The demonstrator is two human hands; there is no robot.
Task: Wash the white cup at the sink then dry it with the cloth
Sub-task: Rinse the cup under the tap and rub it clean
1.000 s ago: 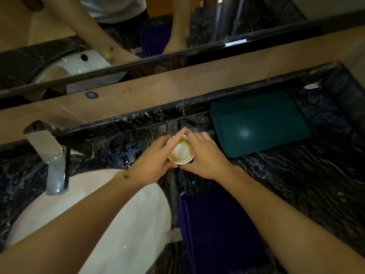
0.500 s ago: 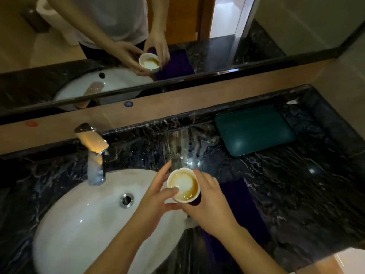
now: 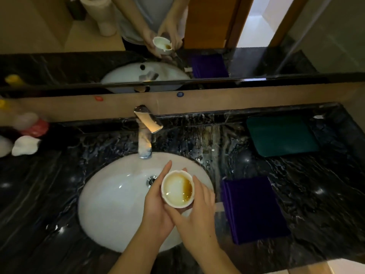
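Cup over basin, tap not yet on
Both hands, left hand (image 3: 156, 206) & right hand (image 3: 194, 216), fingers wrapped round the white cup (image 3: 177, 188), held above the sink (image 3: 110, 204) w/ brown dregs inside. Tip dregs out, shift under the faucet (image 3: 147, 133); purple cloth (image 3: 252, 209) sits just right.

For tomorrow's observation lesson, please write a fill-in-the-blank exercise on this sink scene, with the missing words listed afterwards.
1. The white cup, held by the left hand and right hand, is above the ____.
2. The liquid left in the cup is ____ in colour.
3. The folded cloth on the countertop is ____.
4. No ____ runs from the faucet.

Missing words: sink; brown; purple; water
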